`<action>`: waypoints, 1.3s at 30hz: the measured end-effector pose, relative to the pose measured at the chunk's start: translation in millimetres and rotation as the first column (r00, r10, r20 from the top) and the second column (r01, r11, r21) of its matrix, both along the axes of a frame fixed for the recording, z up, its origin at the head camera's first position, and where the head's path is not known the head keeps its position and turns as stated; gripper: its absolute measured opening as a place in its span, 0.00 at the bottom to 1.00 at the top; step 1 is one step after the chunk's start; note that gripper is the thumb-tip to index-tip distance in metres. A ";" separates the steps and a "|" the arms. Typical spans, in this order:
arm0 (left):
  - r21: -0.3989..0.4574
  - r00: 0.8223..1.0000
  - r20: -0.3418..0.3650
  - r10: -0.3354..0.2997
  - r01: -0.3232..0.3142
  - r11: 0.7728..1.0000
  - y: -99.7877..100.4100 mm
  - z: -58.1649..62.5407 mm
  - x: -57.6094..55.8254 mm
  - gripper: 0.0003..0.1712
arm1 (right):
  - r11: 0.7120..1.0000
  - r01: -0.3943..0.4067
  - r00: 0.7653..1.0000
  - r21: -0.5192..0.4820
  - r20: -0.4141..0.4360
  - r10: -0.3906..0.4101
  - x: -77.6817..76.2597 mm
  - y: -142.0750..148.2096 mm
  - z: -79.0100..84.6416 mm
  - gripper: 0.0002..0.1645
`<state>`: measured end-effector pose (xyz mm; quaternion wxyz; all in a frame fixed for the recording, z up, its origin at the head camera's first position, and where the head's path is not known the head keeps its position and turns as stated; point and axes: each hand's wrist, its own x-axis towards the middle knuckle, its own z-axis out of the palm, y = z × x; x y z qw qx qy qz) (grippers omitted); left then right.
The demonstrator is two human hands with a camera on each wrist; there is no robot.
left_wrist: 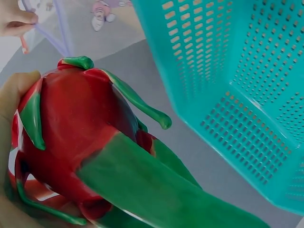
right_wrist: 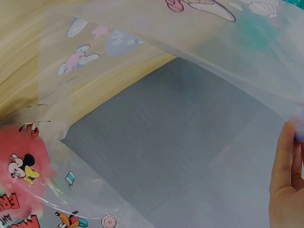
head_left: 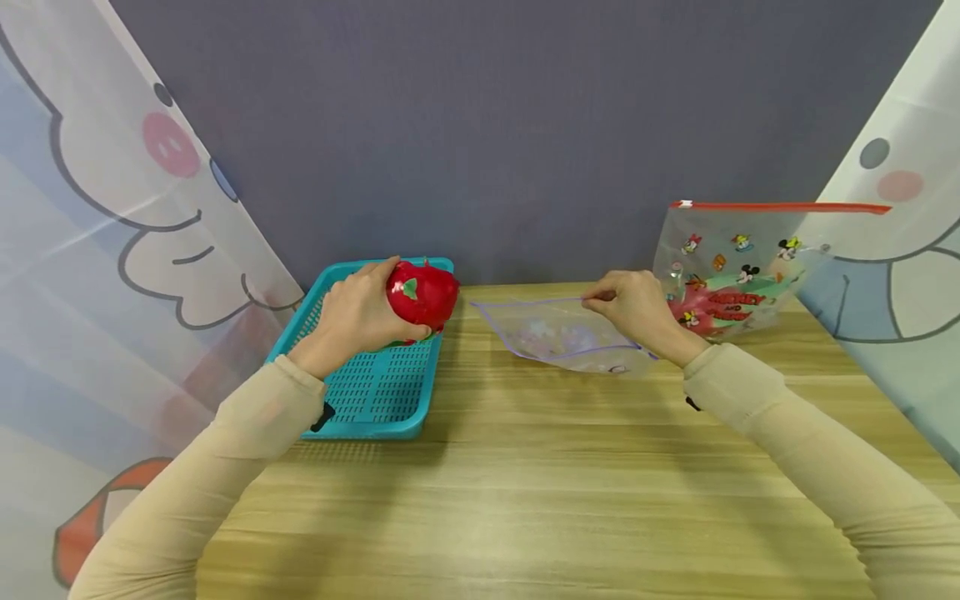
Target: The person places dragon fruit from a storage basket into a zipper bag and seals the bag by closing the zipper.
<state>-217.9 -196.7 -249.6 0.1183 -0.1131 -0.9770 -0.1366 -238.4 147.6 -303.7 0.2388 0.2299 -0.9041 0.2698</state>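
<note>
My left hand [head_left: 356,312] grips a toy dragon fruit [head_left: 426,293], red with green leaf tips, above the right side of a blue-green basket [head_left: 371,387]. The left wrist view shows the dragon fruit [left_wrist: 71,123] up close, its long green leaves pointing toward the lower right. My right hand [head_left: 637,308] pinches the purple edge of a clear zip bag [head_left: 558,340] between thumb and fingertips. The bag's mouth gapes, and cartoon prints show on its film. In the right wrist view only part of the right hand [right_wrist: 287,185] appears at the edge.
To the right, a clear bag with a red slider [head_left: 750,271] stands upright with something red and green inside. A wooden table [head_left: 487,483] lies beneath everything. A grey wall [head_left: 525,142] rises behind, with printed curtains [head_left: 97,275] at both sides.
</note>
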 end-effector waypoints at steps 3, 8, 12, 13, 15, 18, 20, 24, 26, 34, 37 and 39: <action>0.001 1.000 -0.010 -0.012 0.012 1.000 5.6 1.4 4.1 0.55 | 1.000 0.000 1.000 -0.003 0.018 0.000 -0.1 -0.7 -0.3 0.04; 0.011 0.998 -0.025 -0.054 0.054 0.998 17.4 5.2 13.7 0.55 | 1.000 0.009 0.999 -0.002 0.047 -0.009 -0.9 -2.3 -1.1 0.05; 0.022 0.994 -0.045 -0.101 0.102 0.994 28.4 9.1 22.1 0.55 | 1.000 0.014 0.999 -0.002 0.051 -0.014 -0.7 -3.5 0.1 0.04; 0.023 0.992 -0.049 -0.112 0.113 0.993 31.1 10.0 24.2 0.55 | 1.000 0.014 0.999 -0.003 0.052 -0.014 -0.5 -3.8 0.5 0.04; 0.024 0.990 -0.056 -0.132 0.134 0.991 36.1 11.1 28.2 0.54 | 1.000 0.016 0.998 -0.005 0.053 -0.016 -0.4 -4.3 1.2 0.04; 0.023 0.985 -0.060 -0.162 0.163 0.986 43.4 11.7 33.2 0.55 | 1.000 0.017 0.998 -0.012 0.055 -0.016 0.3 -4.2 2.0 0.04; 0.022 0.983 -0.057 -0.176 0.178 0.984 48.3 11.1 36.4 0.56 | 1.000 0.020 0.998 -0.016 0.062 -0.019 0.6 -3.9 1.8 0.04; 0.022 0.978 -0.038 -0.207 0.208 0.978 58.5 7.9 43.1 0.57 | 1.000 0.022 0.997 -0.015 0.077 -0.021 1.3 -3.3 1.3 0.05; 0.024 0.975 -0.031 -0.221 0.222 0.975 62.6 5.1 46.1 0.57 | 1.000 0.025 0.997 -0.011 0.079 -0.024 1.5 -4.2 1.2 0.05; 0.053 0.960 -0.005 -0.279 0.279 0.959 77.9 -0.8 53.0 0.53 | 1.000 0.030 0.996 -0.005 0.086 -0.029 5.0 -8.4 4.0 0.05; 0.041 0.955 0.004 -0.298 0.298 0.954 82.5 -3.2 53.1 0.51 | 1.000 0.020 0.996 -0.003 0.082 -0.020 6.4 -11.1 4.3 0.05; 0.032 0.949 0.007 -0.314 0.314 0.949 85.2 -5.5 52.7 0.51 | 1.000 0.015 0.997 -0.002 0.077 -0.015 7.0 -12.8 4.2 0.05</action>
